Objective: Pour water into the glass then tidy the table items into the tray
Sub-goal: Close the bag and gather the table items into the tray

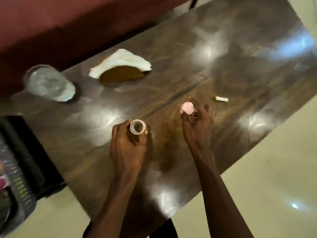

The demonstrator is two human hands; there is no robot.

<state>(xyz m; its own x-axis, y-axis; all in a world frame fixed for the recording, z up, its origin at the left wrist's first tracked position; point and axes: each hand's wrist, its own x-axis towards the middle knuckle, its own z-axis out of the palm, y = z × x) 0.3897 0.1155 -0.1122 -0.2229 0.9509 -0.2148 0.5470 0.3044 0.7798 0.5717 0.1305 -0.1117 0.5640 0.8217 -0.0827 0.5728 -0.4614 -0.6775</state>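
Note:
My left hand (127, 146) grips the neck of a bottle (137, 126) whose open mouth points up at me, near the table's front middle. To its right my right hand (197, 122) holds the pink bottle cap (187, 107) between its fingertips, off the bottle. A clear glass (48, 82) stands on a dark coaster at the far left of the table. A dark tray (25, 152) sits at the left edge, partly out of frame. The picture is blurred.
On the glossy brown table (223, 69), a white cloth (122, 60) lies over a round brown mat (121, 75) at the back. A small white lighter-like stick (221, 99) lies right of my right hand. A maroon sofa (68, 23) runs along the far side.

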